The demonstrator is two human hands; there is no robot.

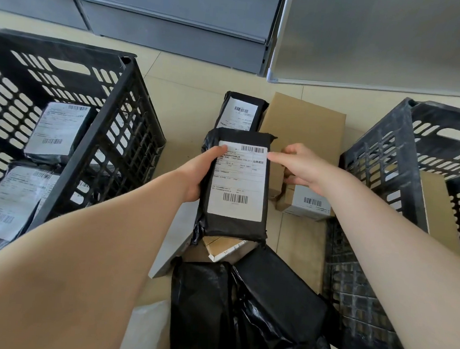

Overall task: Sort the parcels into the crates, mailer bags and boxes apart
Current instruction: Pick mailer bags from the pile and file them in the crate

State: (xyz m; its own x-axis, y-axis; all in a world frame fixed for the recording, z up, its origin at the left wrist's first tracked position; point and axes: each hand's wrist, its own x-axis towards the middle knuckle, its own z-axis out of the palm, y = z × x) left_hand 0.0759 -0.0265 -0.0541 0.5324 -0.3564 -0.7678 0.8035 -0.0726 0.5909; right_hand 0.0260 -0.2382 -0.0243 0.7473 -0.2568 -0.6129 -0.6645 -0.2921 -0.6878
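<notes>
Mailers already lie in left crate; our left hand grips mailer bag, right hand loosely open; floor pile remains.

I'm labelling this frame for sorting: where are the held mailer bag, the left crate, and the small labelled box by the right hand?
held mailer bag (238,180): head view, on its white shipping label.
left crate (125,81): head view, on its near corner rim.
small labelled box (308,202): head view, on its barcode label.

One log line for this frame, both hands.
left hand grips black mailer bag | right hand on its edge | left crate holds mailers
</notes>
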